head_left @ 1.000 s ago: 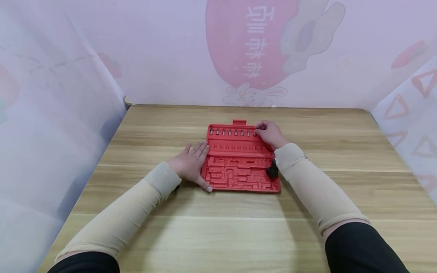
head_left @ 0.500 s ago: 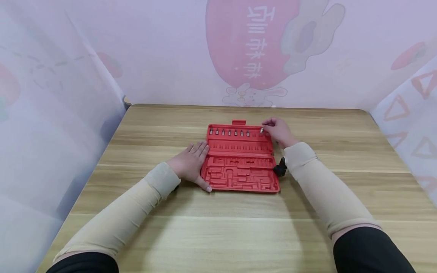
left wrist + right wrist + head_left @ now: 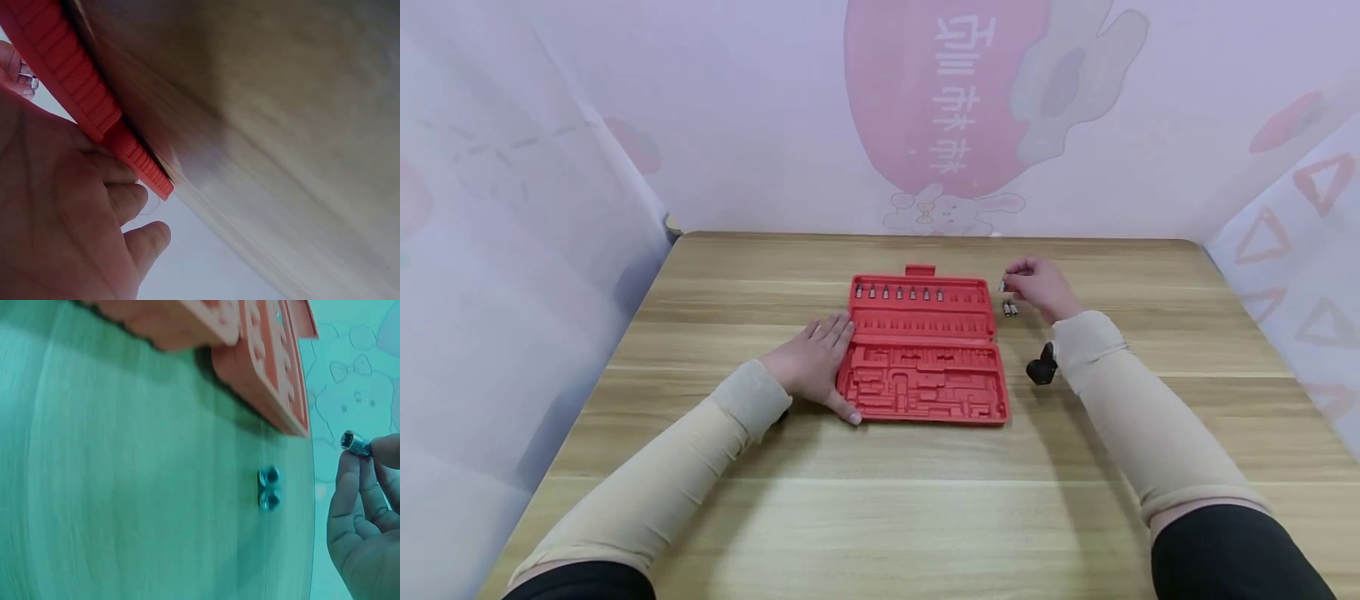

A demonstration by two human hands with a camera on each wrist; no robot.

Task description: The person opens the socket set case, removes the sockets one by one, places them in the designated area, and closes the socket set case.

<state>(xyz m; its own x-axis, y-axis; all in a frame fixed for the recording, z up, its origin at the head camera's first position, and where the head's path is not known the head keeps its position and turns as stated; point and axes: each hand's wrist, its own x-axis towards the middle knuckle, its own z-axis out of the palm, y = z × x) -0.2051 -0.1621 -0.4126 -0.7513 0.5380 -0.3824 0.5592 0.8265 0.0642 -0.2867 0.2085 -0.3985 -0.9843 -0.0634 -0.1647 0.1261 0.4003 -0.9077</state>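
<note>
An open red socket case (image 3: 925, 327) lies flat on the table, its moulded slots facing up. Several small silver sockets (image 3: 913, 293) stand in a row along its far section. My left hand (image 3: 808, 358) rests against the case's left edge with fingers and thumb spread. In the left wrist view that hand (image 3: 69, 206) touches the ribbed red side. Right of the case, my right hand (image 3: 1041, 286) pinches one socket (image 3: 356, 444) between thumb and fingers, above the table. Two more sockets (image 3: 269, 477) stand side by side on the wood just below it.
The wooden table (image 3: 865, 508) reaches back to a pale printed curtain (image 3: 760, 117). A red latch tab (image 3: 920, 270) sticks out from the case's far edge. A black wrist camera (image 3: 1041, 367) hangs under my right wrist.
My right hand has pulled a socket from the right end of the row and carried it rightward off the case. Two sockets on the table now show. My left hand stays put.
</note>
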